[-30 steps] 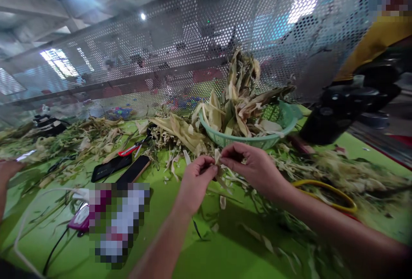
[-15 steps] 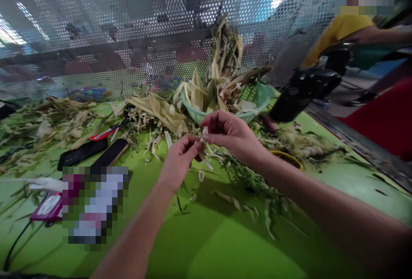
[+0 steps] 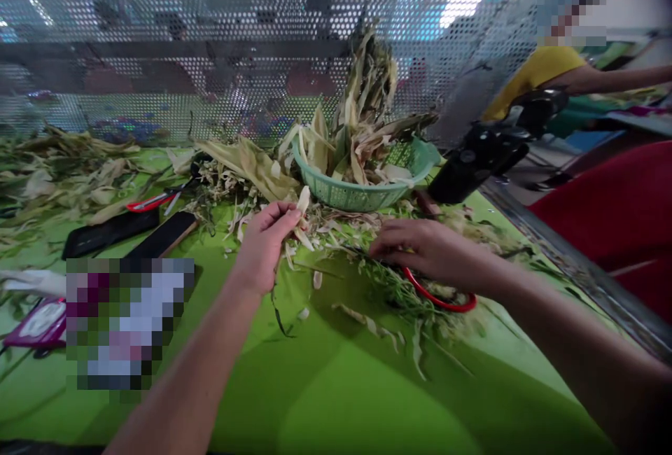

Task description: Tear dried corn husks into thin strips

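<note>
My left hand [image 3: 265,238] is raised a little over the green table [image 3: 325,399], its fingers pinched on a pale strip of dried corn husk [image 3: 303,201]. My right hand [image 3: 420,248] is low on the table among green stems and husk scraps [image 3: 399,287], fingers curled down; what it holds, if anything, is hidden. A red ring [image 3: 441,299] lies under and just beside that hand. Behind both hands stands a teal plastic basket [image 3: 362,194] heaped with dried husks.
Husk litter [image 3: 78,175] covers the left and back of the table. Red-handled scissors [image 3: 155,201] and two dark flat cases [image 3: 131,234] lie at the left. A perforated metal screen [image 3: 210,56] closes the back. A black device [image 3: 483,154] and a person in yellow [image 3: 546,66] are at the right.
My hands have parted: the right dropped from the husk piece to the stems on the table, the left kept the husk strip. The view shifted slightly.
</note>
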`<state>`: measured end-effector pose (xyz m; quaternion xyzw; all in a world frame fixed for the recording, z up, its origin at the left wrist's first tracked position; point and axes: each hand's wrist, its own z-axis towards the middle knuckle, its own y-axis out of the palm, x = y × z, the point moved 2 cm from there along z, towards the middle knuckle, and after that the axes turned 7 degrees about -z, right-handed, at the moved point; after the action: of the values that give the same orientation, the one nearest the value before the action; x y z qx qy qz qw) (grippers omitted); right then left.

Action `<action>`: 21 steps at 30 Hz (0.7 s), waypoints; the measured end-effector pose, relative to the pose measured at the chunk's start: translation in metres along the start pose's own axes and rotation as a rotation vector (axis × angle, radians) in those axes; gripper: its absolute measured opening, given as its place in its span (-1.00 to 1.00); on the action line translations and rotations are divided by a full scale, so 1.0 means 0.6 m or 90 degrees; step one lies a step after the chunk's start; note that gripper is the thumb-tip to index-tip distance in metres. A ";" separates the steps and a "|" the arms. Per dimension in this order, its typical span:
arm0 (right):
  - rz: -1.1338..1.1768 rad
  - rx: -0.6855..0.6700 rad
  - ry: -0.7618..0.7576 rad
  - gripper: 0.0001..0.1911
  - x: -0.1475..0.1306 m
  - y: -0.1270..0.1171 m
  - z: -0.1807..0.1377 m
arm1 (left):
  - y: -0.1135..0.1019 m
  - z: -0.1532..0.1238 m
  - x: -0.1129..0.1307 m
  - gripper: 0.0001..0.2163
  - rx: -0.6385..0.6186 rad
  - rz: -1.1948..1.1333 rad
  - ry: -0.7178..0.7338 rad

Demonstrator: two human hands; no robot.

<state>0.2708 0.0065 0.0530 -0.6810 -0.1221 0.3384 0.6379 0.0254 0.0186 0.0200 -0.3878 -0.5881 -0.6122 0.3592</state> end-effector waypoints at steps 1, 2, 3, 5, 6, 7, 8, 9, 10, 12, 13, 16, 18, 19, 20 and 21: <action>-0.032 -0.007 -0.007 -0.74 0.004 0.009 -0.005 | 0.000 0.000 0.001 -0.86 0.000 -0.007 0.000; -0.067 -0.016 -0.014 -0.71 0.007 0.017 -0.009 | 0.000 0.000 0.002 -0.86 0.002 -0.015 -0.001; -0.100 -0.022 -0.020 -0.70 0.009 0.025 -0.010 | 0.000 0.000 0.003 -0.87 0.003 -0.022 -0.002; -0.143 -0.023 -0.029 -0.73 0.011 0.035 -0.010 | 0.000 0.001 0.004 -0.87 0.001 -0.033 -0.004; -0.148 -0.015 -0.026 -0.76 0.011 0.035 -0.009 | 0.000 0.001 0.005 -0.87 -0.002 -0.038 -0.006; -0.141 -0.003 -0.019 -0.79 0.011 0.034 -0.009 | 0.000 0.001 0.005 -0.87 -0.005 -0.044 -0.009; -0.122 0.014 -0.009 -0.81 0.011 0.030 -0.008 | 0.000 0.001 0.005 -0.87 -0.010 -0.049 -0.014; -0.092 0.033 0.001 -0.82 0.010 0.026 -0.008 | 0.000 0.001 0.005 -0.86 -0.015 -0.056 -0.019; -0.054 0.052 0.009 -0.84 0.009 0.020 -0.007 | 0.001 0.001 0.005 -0.86 -0.020 -0.061 -0.024; 0.039 0.092 0.022 -0.89 0.008 0.008 -0.007 | 0.002 0.001 0.002 -0.85 -0.026 -0.070 -0.036; 0.091 0.107 0.036 -0.92 0.007 0.003 -0.007 | 0.002 0.000 0.000 -0.85 -0.032 -0.073 -0.046; 0.268 0.116 0.110 -0.91 0.006 -0.007 -0.001 | 0.002 0.001 -0.008 -0.83 -0.053 -0.071 -0.076; 0.381 0.117 0.148 -0.86 0.002 -0.012 0.007 | 0.001 0.002 -0.014 -0.81 -0.067 -0.073 -0.090; 0.429 0.128 0.153 -0.85 -0.001 -0.014 0.012 | 0.000 0.002 -0.016 -0.80 -0.070 -0.076 -0.094; 0.469 0.145 0.151 -0.83 -0.004 -0.017 0.018 | 0.000 0.003 -0.017 -0.80 -0.073 -0.081 -0.098; 0.501 0.165 0.145 -0.83 -0.007 -0.019 0.024 | -0.001 0.003 -0.018 -0.81 -0.076 -0.087 -0.103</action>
<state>0.2618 0.0171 0.0659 -0.6229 0.2621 0.4909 0.5499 0.0298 0.0202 0.0100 -0.4155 -0.6026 -0.6358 0.2447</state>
